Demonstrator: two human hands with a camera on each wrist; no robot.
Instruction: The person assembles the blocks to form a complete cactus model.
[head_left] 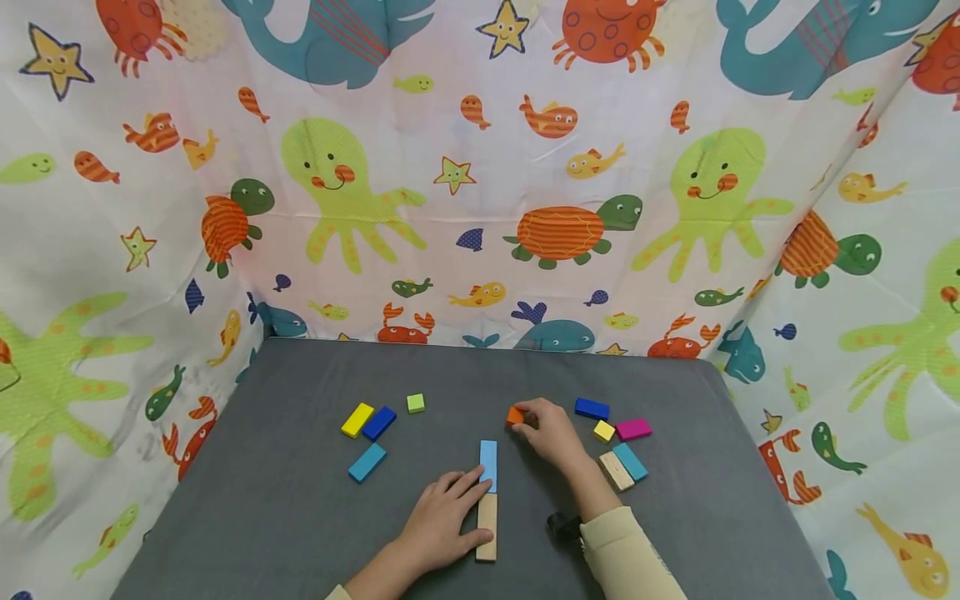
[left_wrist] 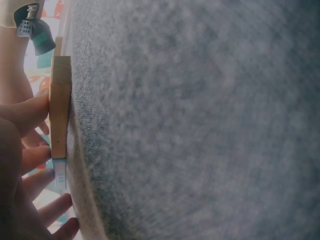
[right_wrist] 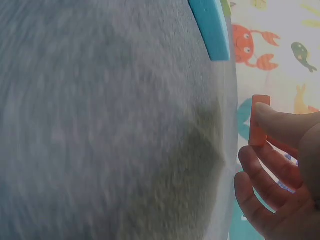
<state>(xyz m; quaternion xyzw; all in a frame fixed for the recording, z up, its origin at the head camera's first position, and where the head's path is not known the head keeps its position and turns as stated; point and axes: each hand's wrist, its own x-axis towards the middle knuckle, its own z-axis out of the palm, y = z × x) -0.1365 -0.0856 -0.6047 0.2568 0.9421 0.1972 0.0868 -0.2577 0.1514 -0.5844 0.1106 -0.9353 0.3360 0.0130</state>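
My right hand (head_left: 553,432) pinches a small orange block (head_left: 514,415) between thumb and fingers; the right wrist view shows that orange block (right_wrist: 258,120) held just off the grey cloth. Two blocks lie end to end in a line: a light blue block (head_left: 488,461) at the far end and a plain wooden block (head_left: 487,525) nearer. Alongside them is my left hand (head_left: 444,515), fingers spread, thumb touching the wooden block and fingertips resting at the light blue one. The left wrist view shows the thumb against the side of the wooden block (left_wrist: 59,110).
To the left lie yellow (head_left: 357,420), dark blue (head_left: 379,423), blue (head_left: 367,463) and small green (head_left: 416,403) blocks. Right of my right hand are blue (head_left: 592,408), small yellow (head_left: 603,431), magenta (head_left: 633,429), teal (head_left: 630,462) and wooden (head_left: 616,472) blocks. A patterned curtain (head_left: 450,242) surrounds the grey table (head_left: 300,533).
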